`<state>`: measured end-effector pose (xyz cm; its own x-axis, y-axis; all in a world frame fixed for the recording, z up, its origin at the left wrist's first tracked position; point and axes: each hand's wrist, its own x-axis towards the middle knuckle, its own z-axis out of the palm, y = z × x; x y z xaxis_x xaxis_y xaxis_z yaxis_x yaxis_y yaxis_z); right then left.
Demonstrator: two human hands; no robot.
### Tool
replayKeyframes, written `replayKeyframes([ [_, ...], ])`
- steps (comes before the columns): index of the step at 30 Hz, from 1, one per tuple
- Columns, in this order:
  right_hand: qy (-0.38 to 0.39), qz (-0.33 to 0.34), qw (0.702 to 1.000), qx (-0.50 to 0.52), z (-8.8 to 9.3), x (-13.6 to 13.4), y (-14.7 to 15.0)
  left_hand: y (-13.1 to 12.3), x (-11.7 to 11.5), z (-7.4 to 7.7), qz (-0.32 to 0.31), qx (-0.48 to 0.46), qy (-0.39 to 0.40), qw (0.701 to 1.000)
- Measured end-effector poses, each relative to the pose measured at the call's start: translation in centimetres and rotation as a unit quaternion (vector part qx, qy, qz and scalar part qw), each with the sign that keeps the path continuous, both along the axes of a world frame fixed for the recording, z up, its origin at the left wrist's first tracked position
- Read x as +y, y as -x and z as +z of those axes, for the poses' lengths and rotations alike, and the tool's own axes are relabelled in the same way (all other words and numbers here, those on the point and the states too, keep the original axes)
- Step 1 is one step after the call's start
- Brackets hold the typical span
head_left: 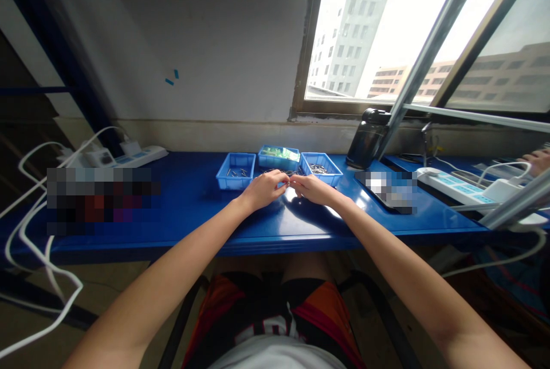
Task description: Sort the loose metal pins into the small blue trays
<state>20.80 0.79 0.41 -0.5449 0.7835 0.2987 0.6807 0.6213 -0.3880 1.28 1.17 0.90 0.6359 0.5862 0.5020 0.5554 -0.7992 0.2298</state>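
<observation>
Above the blue tabletop, my left hand and my right hand meet with their fingertips close together. Both are closed in a pinch, and whatever sits between the fingers is too small to name. Behind my left hand is a blue plastic bin with a few thin dark pieces in it. A second blue bin, holding many small metal-looking pieces, stands just past my right hand. Between these two, a third blue bin contains a green plastic packet. Some dark thin pieces lie on the table behind my fingers, partly hidden.
A black flask stands by the wall at right, with a phone-like dark slab in front, partly blurred out. Power strips and white cables lie at both sides. Another person's hand shows at the far right. A metal post slants up there.
</observation>
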Motion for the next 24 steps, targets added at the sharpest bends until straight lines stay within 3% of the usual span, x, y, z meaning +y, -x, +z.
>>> replayKeyframes([
  [6, -0.051, -0.041, 0.997, -0.046, 0.19, -0.18, -0.03, 0.06, -0.27, -0.10, 0.049, 0.045, 0.018, 0.998],
  [13, -0.055, 0.000, 0.997, -0.045, 0.61, -0.83, 0.35, 0.15, 0.13, -0.35, 0.055, 0.110, 0.018, 0.992],
  [24, -0.054, -0.081, 0.993, -0.072, 0.38, -0.23, -0.21, 0.06, -0.39, 0.31, 0.115, 0.103, 0.040, 0.987],
])
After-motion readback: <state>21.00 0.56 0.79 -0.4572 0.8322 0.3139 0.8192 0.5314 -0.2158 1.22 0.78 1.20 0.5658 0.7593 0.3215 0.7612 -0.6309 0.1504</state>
